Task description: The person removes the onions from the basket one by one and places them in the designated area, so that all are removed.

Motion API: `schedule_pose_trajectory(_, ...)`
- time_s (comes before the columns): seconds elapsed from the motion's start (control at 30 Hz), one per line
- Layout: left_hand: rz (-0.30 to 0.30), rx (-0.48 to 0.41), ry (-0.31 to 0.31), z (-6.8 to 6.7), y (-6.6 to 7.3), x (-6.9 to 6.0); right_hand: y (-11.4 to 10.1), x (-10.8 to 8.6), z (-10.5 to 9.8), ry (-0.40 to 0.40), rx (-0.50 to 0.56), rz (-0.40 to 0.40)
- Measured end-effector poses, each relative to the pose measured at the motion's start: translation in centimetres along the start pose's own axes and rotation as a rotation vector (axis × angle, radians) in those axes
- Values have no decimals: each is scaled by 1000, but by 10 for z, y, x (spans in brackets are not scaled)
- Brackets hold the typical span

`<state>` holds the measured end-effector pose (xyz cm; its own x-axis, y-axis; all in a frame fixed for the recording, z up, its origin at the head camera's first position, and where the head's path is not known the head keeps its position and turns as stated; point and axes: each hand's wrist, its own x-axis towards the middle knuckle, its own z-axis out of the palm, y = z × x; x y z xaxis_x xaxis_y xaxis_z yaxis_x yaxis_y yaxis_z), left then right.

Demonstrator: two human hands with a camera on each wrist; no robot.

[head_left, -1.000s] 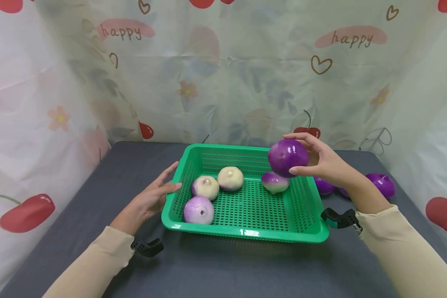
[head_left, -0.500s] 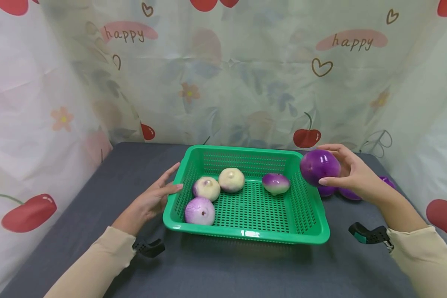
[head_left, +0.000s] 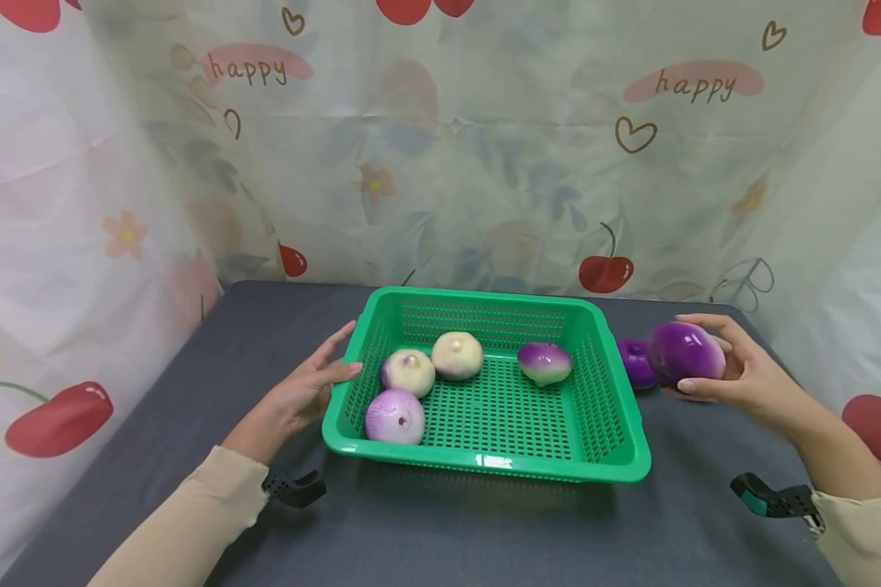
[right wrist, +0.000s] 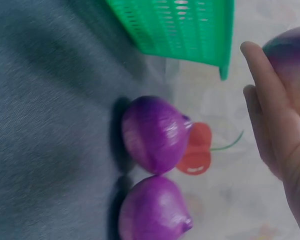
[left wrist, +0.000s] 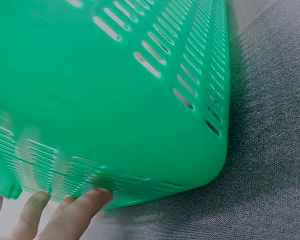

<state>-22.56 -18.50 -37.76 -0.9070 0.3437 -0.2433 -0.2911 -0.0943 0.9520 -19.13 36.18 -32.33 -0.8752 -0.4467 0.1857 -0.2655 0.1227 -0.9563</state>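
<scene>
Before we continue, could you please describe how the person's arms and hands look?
The left sleeve and right sleeve are cream with wavy edges. A black strap with small holes shows beside each; the right strap also has green. Both hands are ungloved.

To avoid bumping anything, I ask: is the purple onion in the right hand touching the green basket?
Apart. The right wrist view shows pale backdrop between the held purple onion and the green basket.

Right of the basket [head_left: 484, 463], a purple onion [head_left: 634, 365] is partly hidden by the held onion [head_left: 684, 352]; one sleeve [head_left: 869, 534] is cropped.
</scene>
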Motion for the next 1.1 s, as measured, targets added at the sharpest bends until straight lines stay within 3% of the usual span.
schedule_pose_trajectory(0.23, 1, 5, -3, 1, 0, -1, 14, -15, -8, 18, -97, 93)
schedule_pose_trajectory(0.47, -1, 15, 1, 2, 0, 0, 27, -24, -16, -27, -6, 132)
schedule_pose_trajectory(0.73, 1, 17, 8, 1, 0, 1, 37, -27, -2, 156, -440, 169)
schedule_pose_trajectory(0.9, -2, 8, 10, 1, -1, 1, 47, -27, 4, 180, -540, 207)
schedule_pose_trajectory(1.1, 0, 11, 11, 2, 0, 0, 60, -25, 11, 136, -500, 104)
